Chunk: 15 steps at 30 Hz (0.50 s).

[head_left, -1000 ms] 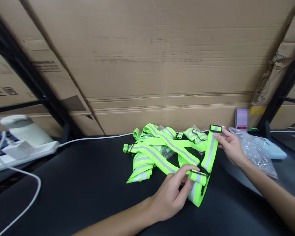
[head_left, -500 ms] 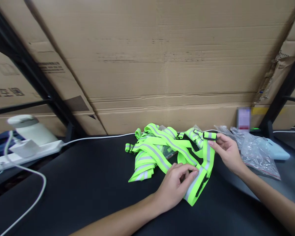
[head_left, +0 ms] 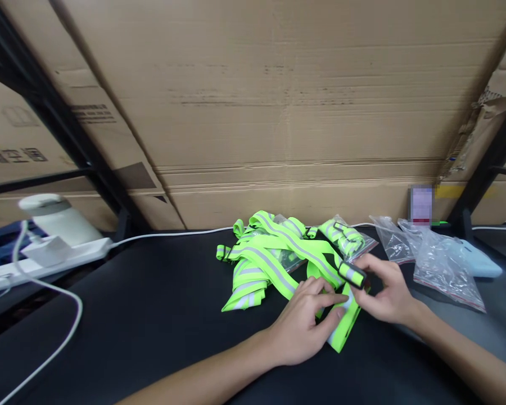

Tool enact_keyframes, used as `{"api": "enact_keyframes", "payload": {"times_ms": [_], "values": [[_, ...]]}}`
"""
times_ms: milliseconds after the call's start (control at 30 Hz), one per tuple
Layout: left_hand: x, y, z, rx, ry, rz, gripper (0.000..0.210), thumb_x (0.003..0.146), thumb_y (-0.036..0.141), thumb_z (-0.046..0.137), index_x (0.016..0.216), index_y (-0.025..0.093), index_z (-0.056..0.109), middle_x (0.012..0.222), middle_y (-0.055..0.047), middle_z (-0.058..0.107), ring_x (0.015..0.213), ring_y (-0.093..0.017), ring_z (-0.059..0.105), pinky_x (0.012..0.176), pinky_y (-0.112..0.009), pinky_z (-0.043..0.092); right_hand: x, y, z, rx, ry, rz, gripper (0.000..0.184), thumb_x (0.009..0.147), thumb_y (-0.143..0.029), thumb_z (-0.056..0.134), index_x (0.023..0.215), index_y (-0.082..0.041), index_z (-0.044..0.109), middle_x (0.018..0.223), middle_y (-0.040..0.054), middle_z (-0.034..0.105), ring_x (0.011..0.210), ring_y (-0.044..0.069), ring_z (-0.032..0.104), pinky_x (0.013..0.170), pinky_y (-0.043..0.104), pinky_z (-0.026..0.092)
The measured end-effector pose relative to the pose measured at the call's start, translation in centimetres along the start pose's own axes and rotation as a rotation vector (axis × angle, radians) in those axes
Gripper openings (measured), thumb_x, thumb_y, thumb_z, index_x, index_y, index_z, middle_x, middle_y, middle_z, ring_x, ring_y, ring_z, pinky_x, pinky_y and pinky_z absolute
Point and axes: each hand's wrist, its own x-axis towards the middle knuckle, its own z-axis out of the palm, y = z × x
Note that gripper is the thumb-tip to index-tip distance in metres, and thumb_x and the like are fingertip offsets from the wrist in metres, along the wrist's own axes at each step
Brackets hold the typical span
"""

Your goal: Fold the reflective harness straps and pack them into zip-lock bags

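Neon-yellow reflective strap [head_left: 341, 326] lies folded on the black bench [head_left: 152, 315], near the front, beside a loose strap pile [head_left: 270, 259]. From the head view, the left hand [head_left: 303, 326] presses the fold flat, its grip closed on the strap; the right hand [head_left: 383, 289] pinches the strap's buckled end [head_left: 352, 274]. The springy webbing could unfold if either grip loosens, or snag on the pile.

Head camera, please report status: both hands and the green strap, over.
Left hand presses the neon strap on the black table. Right hand pinches its buckle end. Plastic bags lie right, apart.
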Motion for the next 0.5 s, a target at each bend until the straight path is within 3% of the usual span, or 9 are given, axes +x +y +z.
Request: {"api": "enact_keyframes", "payload": {"times_ms": [133,300,400,500], "values": [[0.4,-1.0,-0.4,-0.083,-0.033,-0.014,0.029,0.096,0.023,0.042,0.076,0.018,0.063,0.085,-0.004,0.057,0.090,-0.021,0.055,0.089,-0.038,0.045,-0.2,-0.8,0.6,0.021,-0.231,-0.037,0.023,0.062,-0.009,0.058,0.075,-0.023,0.046,0.064,-0.0069,0.040,0.055,0.010,0.037,0.051,0.024,0.032],[0.3,-1.3,-1.3,-0.221,-0.006,-0.001,0.040,0.103,0.028,0.026,0.082,0.018,0.058,0.087,-0.004,0.060,0.087,-0.020,0.054,0.091,-0.037,0.044,0.0,-1.3,0.5,0.007,-0.381,0.007,0.027,0.059,-0.019,0.068,0.078,-0.023,0.051,0.067,-0.0068,0.040,0.058,0.011,0.038,0.057,0.026,0.032],[0.4,-0.7,-1.3,-0.231,-0.009,-0.031,0.045,0.105,0.041,0.033,0.077,0.018,0.060,0.076,-0.001,0.057,0.078,-0.018,0.052,0.084,-0.034,0.043,0.1,-1.2,0.2,0.034,-0.398,-0.011,0.028,0.063,-0.033,0.075,0.080,-0.022,0.057,0.067,-0.0057,0.043,0.059,0.013,0.040,0.058,0.028,0.033],[0.5,-0.3,-1.1,-0.202,-0.013,-0.031,0.029,0.098,0.042,0.052,0.090,0.018,0.068,0.079,-0.001,0.062,0.080,-0.018,0.055,0.083,-0.032,0.043,0.1,-0.9,0.2,0.103,-0.395,-0.052,0.018,0.075,-0.037,0.067,0.082,-0.020,0.064,0.065,-0.0034,0.046,0.059,0.014,0.043,0.060,0.029,0.035]]}}
